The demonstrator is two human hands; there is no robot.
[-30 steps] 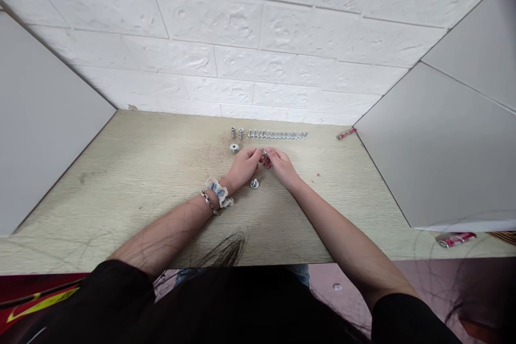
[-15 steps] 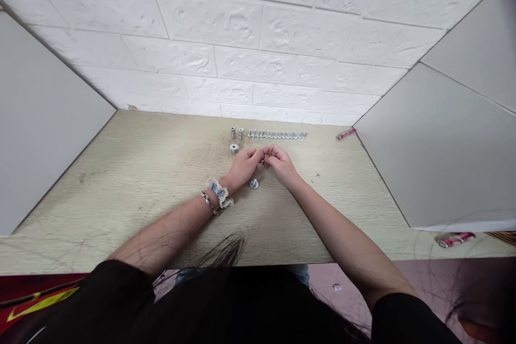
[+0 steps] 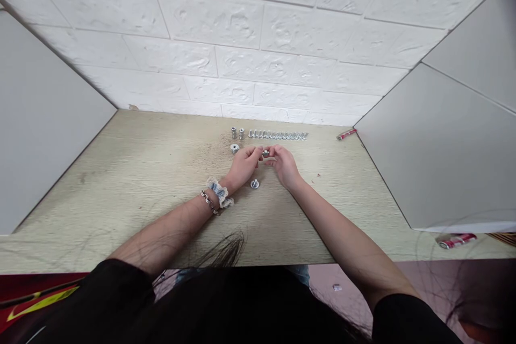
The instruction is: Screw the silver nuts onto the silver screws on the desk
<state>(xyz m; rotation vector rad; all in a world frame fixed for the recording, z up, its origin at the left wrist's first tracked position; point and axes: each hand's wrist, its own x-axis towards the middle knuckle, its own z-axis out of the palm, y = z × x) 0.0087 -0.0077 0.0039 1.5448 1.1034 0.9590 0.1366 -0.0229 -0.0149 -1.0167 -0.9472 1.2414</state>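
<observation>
Head view: since the earlier frame, the right hand (image 3: 285,169) has spread apart, while the left hand (image 3: 245,165) pinches a small metal fastener (image 3: 265,153) at mid-frame. Its long axis lies roughly left-right; which way it points, I can't tell.

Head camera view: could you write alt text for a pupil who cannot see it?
A person's left hand pinches a small metal part over a table, with the right hand at its other side. Beyond them, a row of small bolts runs along a white wall; another metal piece sits nearer the person.
</observation>
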